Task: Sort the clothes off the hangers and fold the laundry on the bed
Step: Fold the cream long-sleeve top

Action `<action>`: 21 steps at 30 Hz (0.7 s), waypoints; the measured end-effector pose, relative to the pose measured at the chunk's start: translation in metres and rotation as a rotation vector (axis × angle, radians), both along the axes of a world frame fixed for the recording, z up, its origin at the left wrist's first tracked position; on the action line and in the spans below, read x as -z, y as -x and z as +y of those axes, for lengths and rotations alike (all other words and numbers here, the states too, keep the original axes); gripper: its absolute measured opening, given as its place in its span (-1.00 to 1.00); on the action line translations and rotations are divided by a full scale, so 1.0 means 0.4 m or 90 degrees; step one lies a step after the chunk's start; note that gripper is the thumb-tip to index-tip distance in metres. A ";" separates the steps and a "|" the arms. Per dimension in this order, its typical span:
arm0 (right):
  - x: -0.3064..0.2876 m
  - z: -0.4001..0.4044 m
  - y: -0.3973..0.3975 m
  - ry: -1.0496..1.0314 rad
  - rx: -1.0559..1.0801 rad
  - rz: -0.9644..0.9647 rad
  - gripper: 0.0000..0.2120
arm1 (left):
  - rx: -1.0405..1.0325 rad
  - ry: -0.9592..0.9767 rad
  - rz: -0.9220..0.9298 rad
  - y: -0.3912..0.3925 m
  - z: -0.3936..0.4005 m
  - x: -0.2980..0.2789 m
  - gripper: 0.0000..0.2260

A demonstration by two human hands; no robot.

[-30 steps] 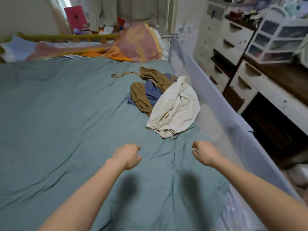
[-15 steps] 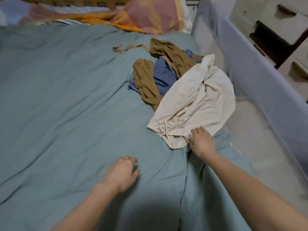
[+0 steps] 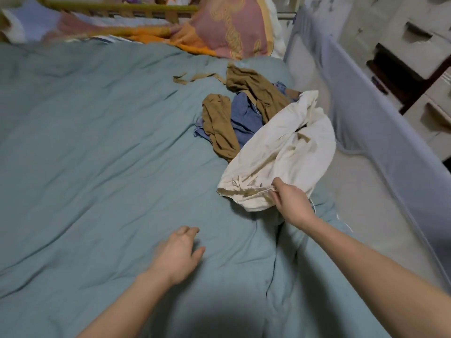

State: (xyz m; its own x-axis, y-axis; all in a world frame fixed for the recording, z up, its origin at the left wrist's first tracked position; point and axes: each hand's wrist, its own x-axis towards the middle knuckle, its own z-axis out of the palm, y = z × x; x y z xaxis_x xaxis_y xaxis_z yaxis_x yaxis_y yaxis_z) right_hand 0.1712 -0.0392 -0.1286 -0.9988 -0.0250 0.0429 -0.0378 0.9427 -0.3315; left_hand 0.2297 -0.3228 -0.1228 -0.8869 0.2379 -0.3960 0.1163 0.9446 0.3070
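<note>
Two bare forearms reach forward from the bottom edge over the bed, which is covered by a wrinkled teal quilt. The right arm goes up and to the left from the lower right corner, and the right hand is at the near end of a cream garment. Its fingers are curled and they pinch the gathered near hem of this garment, with the back of the hand turned up. The left arm comes from the bottom centre and stays lower. The left hand is just above the quilt or lightly on it; I cannot tell which, because it is a little blurred. Its fingers are loosely spread and hold nothing.

The cream garment lies on the right part of the bed, near a grey padded side rail. Its long axis runs from the pinched near hem away to the upper right, and the far end points to the rail. Its far part lies over a small heap: a brown garment with a thin strap stretched to the left, and a blue garment under it. At the far end of the bed there is a pink and orange blanket against a wooden rail. White drawers stand beyond the side rail.
</note>
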 end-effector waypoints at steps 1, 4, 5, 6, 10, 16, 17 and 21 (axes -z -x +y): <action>-0.052 -0.019 -0.008 0.002 -0.034 0.001 -0.85 | -0.010 -0.010 0.014 -0.009 -0.006 -0.033 -0.51; -0.230 -0.089 -0.042 0.026 -0.106 0.001 -0.89 | -0.042 -0.065 0.056 -0.045 -0.036 -0.141 -0.43; -0.291 -0.114 -0.059 0.039 -0.126 0.007 -0.89 | -0.048 -0.089 0.072 -0.057 -0.050 -0.183 -0.41; -0.352 -0.140 -0.080 0.048 -0.145 0.012 -0.90 | -0.048 -0.112 0.088 -0.068 -0.065 -0.227 -0.40; -0.563 -0.231 -0.206 0.095 -0.176 0.026 -0.86 | -0.011 -0.174 0.163 -0.131 -0.137 -0.422 -0.39; -0.821 -0.356 -0.456 0.095 -0.166 0.034 -0.81 | 0.069 -0.196 0.250 -0.251 -0.271 -0.637 -0.31; -0.855 -0.372 -0.497 0.091 -0.170 0.034 -0.79 | 0.094 -0.182 0.250 -0.271 -0.288 -0.667 -0.29; -0.981 -0.410 -0.637 0.108 -0.176 0.048 -0.75 | 0.202 -0.115 0.219 -0.349 -0.315 -0.770 -0.18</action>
State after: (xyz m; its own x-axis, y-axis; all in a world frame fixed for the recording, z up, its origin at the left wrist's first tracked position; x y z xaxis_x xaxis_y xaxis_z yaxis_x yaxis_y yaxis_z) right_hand 0.4261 -0.2031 0.2637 -0.9490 -0.2807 0.1438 -0.3151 0.8253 -0.4687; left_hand 0.3692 -0.4487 0.1853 -0.8317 0.5548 -0.0211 0.5125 0.7817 0.3555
